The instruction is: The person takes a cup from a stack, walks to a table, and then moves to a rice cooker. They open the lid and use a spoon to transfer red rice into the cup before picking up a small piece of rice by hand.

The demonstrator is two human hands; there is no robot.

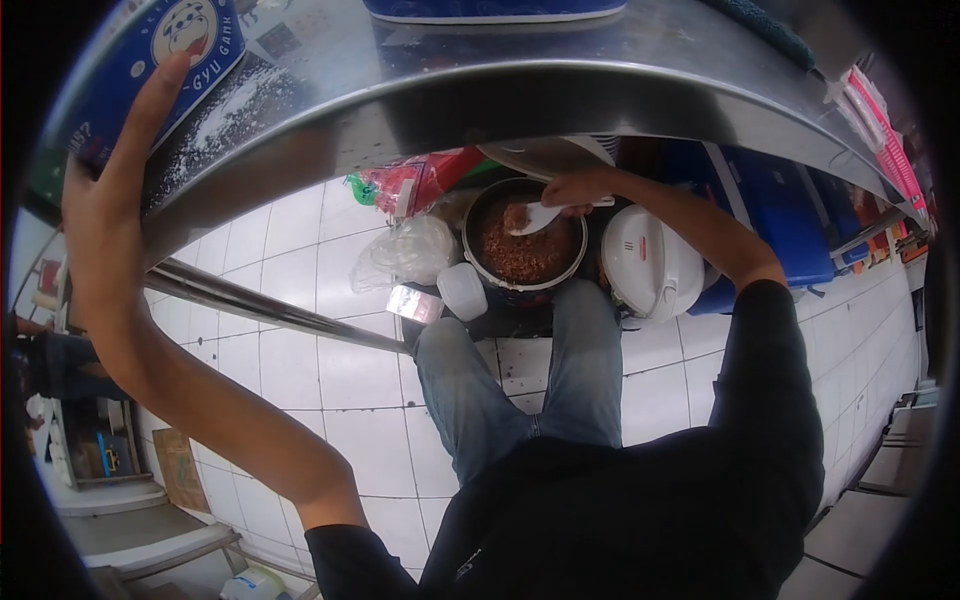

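Observation:
My right hand (580,190) is closed around the handle of a white serving spoon (545,215). A lump of reddish-brown food sits on the spoon's end, over a round pot (582,250). More of the same crumbly food (520,255) lies in the pot. At the upper left, my left hand (112,190) grips the side of a blue box (205,65) printed with a cartoon face and white letters. One long digit lies against the box's printed face; the other fingers are mostly hidden.
Above the pot runs a steel table edge (540,85), with white powder (235,115) scattered at its left. A white lidded cooker (650,262) stands right of the pot. Left of it are a clear plastic bag (405,252) and a white tub (461,291). Blue containers (780,215) stand farther right.

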